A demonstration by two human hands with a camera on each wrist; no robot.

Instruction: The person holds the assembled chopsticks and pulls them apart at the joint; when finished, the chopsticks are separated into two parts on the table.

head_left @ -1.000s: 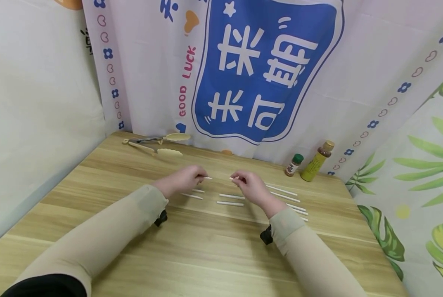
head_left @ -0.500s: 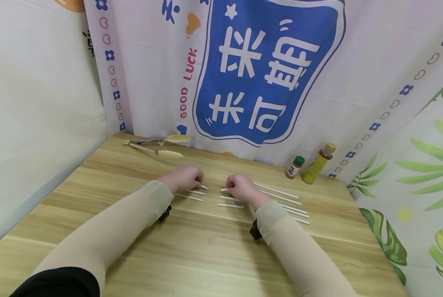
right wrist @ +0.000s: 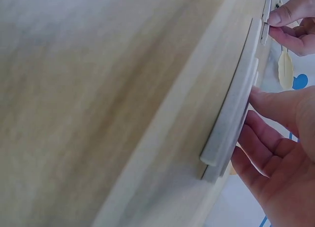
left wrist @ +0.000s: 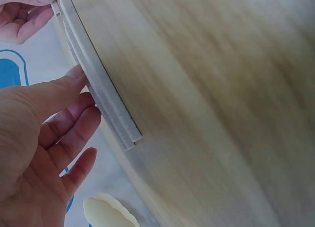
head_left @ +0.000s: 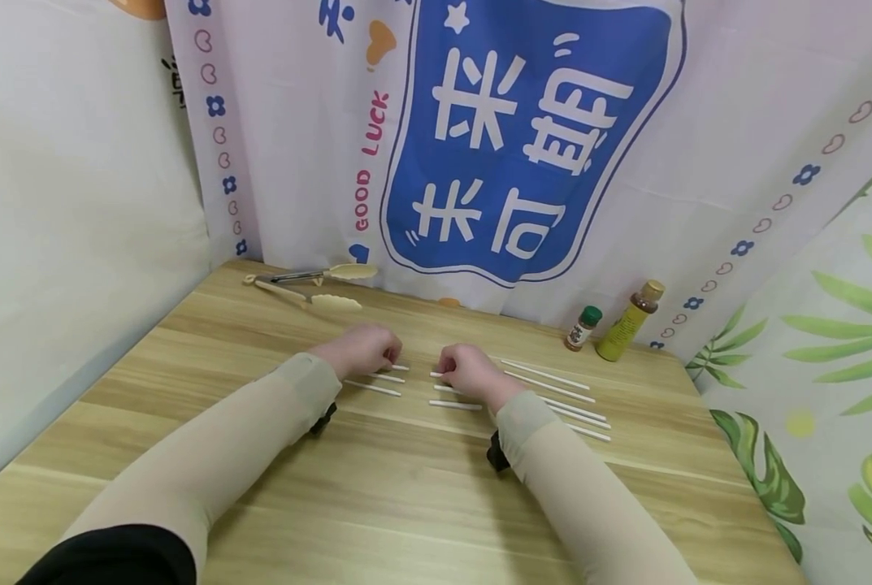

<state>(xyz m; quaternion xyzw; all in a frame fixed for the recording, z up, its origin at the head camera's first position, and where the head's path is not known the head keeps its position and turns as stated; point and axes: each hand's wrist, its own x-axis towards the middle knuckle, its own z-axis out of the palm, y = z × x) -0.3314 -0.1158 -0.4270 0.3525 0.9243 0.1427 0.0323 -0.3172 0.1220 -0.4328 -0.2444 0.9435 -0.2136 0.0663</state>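
In the head view my left hand (head_left: 361,352) is low over the wooden table, its fingertips pinching a short white stick (head_left: 401,368). Two more short white sticks (head_left: 377,388) lie in front of it, partly under the hand. My right hand (head_left: 472,375) pinches another short white stick (head_left: 435,374), mostly covered by the fingers. Nearer to me lie two short white sticks (head_left: 455,405). In the left wrist view the thumb (left wrist: 76,72) meets the farther stick, behind the near sticks (left wrist: 101,84). Similarly, the right wrist view shows two near sticks (right wrist: 234,99) partly hiding the grip.
Several long white sticks (head_left: 548,374) lie right of the right hand. Tongs (head_left: 333,302) rest at the back left. A green-capped jar (head_left: 584,328) and a yellow-labelled bottle (head_left: 629,322) stand at the back right. A printed curtain (head_left: 311,162) hangs behind the wooden table (head_left: 406,504).
Both hands have lowered the short sticks from above the table down to it, behind the other short sticks. The right hand has also moved left; in the last half second both barely moved.
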